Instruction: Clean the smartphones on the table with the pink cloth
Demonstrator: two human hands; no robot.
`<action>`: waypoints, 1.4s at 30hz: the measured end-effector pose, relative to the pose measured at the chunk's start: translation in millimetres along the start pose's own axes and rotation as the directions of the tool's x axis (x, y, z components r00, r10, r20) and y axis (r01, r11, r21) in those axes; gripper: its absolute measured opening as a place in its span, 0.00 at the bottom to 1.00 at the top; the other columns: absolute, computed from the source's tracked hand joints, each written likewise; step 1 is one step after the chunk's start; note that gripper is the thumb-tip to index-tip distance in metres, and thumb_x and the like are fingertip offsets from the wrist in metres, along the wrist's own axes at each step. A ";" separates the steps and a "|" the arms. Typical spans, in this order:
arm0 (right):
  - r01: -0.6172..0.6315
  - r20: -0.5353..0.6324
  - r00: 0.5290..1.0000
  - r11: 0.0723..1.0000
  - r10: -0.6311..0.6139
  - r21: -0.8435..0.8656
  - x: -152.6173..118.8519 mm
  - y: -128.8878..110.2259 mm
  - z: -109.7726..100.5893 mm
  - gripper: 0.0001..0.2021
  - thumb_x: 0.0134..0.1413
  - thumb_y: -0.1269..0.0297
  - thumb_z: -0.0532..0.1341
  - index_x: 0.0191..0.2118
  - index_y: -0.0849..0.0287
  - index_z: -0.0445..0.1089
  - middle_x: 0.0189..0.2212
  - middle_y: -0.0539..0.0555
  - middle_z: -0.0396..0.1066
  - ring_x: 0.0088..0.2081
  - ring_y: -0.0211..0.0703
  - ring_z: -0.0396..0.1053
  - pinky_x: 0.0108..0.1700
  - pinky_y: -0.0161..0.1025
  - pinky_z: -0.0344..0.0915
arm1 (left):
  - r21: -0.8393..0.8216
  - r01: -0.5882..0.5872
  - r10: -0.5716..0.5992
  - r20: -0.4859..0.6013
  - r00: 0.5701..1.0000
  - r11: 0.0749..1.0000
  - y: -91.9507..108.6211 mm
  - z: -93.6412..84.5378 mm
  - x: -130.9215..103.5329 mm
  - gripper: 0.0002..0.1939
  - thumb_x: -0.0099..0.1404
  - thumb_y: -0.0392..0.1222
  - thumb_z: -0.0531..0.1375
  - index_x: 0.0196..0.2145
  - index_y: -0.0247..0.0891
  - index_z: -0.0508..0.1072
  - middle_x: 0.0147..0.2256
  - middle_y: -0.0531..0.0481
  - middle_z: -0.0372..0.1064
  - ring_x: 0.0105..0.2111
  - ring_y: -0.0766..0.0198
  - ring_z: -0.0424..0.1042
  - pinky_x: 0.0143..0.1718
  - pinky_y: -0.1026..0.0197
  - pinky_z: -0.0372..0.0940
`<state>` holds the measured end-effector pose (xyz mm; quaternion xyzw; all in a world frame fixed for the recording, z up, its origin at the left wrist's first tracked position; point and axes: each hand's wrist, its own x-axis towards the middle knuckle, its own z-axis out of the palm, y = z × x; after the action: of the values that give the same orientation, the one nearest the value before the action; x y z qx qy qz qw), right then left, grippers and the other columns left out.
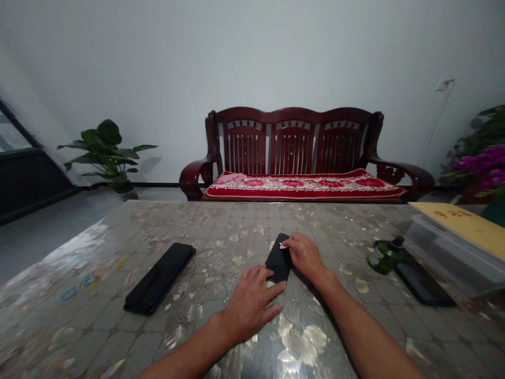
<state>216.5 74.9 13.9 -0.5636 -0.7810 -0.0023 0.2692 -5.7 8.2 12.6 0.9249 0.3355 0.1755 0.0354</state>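
A black phone lies flat on the patterned table, in front of me. My left hand rests at its near end, fingers apart, with fingertips touching its lower edge. Over the phone's upper right part, my right hand pinches a small pale pink piece against the screen. The far side of that piece is hidden by the fingers.
Stacked black phones lie at left, near colored bands. At right are a green bottle, another dark phone and a clear plastic box under a yellow folder. A wooden bench stands beyond.
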 end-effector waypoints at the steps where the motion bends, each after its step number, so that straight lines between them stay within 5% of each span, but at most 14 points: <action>1: 0.013 0.009 1.000 1.000 -0.014 0.023 -0.5 -0.6 -0.1 0.15 0.59 0.78 0.57 0.39 0.55 0.80 0.35 0.54 0.73 0.40 0.43 0.69 0.44 0.37 0.62 | 0.003 0.004 -0.004 -0.004 1.000 1.000 1.5 0.8 0.2 0.22 0.67 0.54 0.62 0.58 0.52 0.71 0.52 0.43 0.65 0.53 0.47 0.63 0.54 0.42 0.60; 7: 0.205 0.083 0.972 0.967 -0.219 0.153 -4.8 -10.1 -0.8 0.17 0.55 0.81 0.58 0.37 0.53 0.80 0.33 0.52 0.73 0.39 0.41 0.69 0.43 0.35 0.63 | 0.016 0.001 0.000 -0.019 1.000 1.000 4.7 6.3 -0.4 0.22 0.66 0.55 0.63 0.57 0.52 0.71 0.50 0.44 0.65 0.51 0.49 0.64 0.52 0.45 0.61; 14: 0.021 -0.012 1.000 0.999 -0.020 0.034 1.6 5.7 -0.9 0.16 0.59 0.79 0.56 0.39 0.55 0.79 0.34 0.54 0.73 0.39 0.43 0.69 0.44 0.37 0.63 | 0.038 0.003 -0.003 -0.007 1.000 0.999 3.6 7.9 0.5 0.23 0.66 0.53 0.64 0.58 0.54 0.69 0.52 0.45 0.65 0.51 0.48 0.63 0.53 0.42 0.61; 22: 0.245 0.054 0.964 0.951 -0.259 0.191 -7.6 -4.0 1.3 0.17 0.54 0.81 0.58 0.37 0.53 0.79 0.33 0.51 0.72 0.37 0.40 0.69 0.41 0.35 0.63 | 0.043 0.003 -0.001 -0.056 0.998 0.999 4.3 12.0 0.6 0.20 0.66 0.47 0.64 0.56 0.52 0.71 0.50 0.46 0.65 0.50 0.50 0.63 0.54 0.43 0.62; 29: 0.019 -0.021 1.000 1.000 -0.020 -0.023 4.7 11.3 -0.5 0.15 0.61 0.78 0.56 0.39 0.55 0.79 0.34 0.54 0.72 0.39 0.44 0.68 0.43 0.37 0.63 | 0.014 0.001 -0.001 0.001 1.000 1.000 3.2 13.3 -0.3 0.22 0.66 0.44 0.64 0.57 0.51 0.69 0.52 0.45 0.64 0.51 0.50 0.65 0.51 0.47 0.66; 37: 0.189 0.042 0.980 0.973 -0.197 0.134 0.3 -2.3 4.3 0.16 0.56 0.81 0.58 0.38 0.54 0.79 0.35 0.52 0.72 0.39 0.41 0.69 0.44 0.36 0.63 | -0.021 -0.011 0.012 0.031 0.999 1.000 1.4 13.2 -0.1 0.24 0.67 0.41 0.64 0.59 0.50 0.66 0.53 0.45 0.64 0.51 0.51 0.65 0.52 0.47 0.67; 42: 0.046 -0.012 0.999 0.999 -0.046 -0.016 5.1 7.1 1.6 0.15 0.60 0.77 0.56 0.39 0.55 0.79 0.34 0.54 0.72 0.40 0.44 0.68 0.44 0.37 0.63 | -0.017 -0.015 0.016 0.053 0.998 1.000 2.9 9.0 0.5 0.25 0.66 0.40 0.64 0.59 0.49 0.66 0.54 0.44 0.64 0.52 0.51 0.65 0.53 0.46 0.67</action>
<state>220.9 82.4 12.5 -0.5476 -0.7919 -0.0180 0.2695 -0.5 6.8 4.9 0.9315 0.3256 0.1538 0.0507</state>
